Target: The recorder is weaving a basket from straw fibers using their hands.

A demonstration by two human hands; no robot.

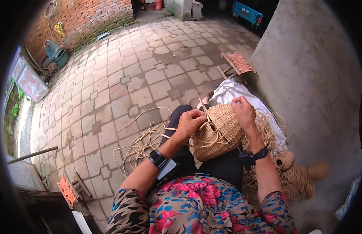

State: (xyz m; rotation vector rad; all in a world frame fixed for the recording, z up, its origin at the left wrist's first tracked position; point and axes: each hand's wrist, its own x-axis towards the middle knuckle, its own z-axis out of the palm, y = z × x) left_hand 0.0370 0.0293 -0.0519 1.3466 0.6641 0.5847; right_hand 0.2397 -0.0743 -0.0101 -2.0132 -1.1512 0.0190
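A straw-coloured woven basket sits across the person's lap, on the dark trousers — a rounded, pouch-like form in tight, ridged rows of twisted cord. Loose strands trail from it to the left, and a few cross its side in untidy loops. The left hand has its fingers pinched on the basket's upper left edge. The right hand's fingers are bunched narrow by the upper right — whether they grip a strand, I cannot tell.
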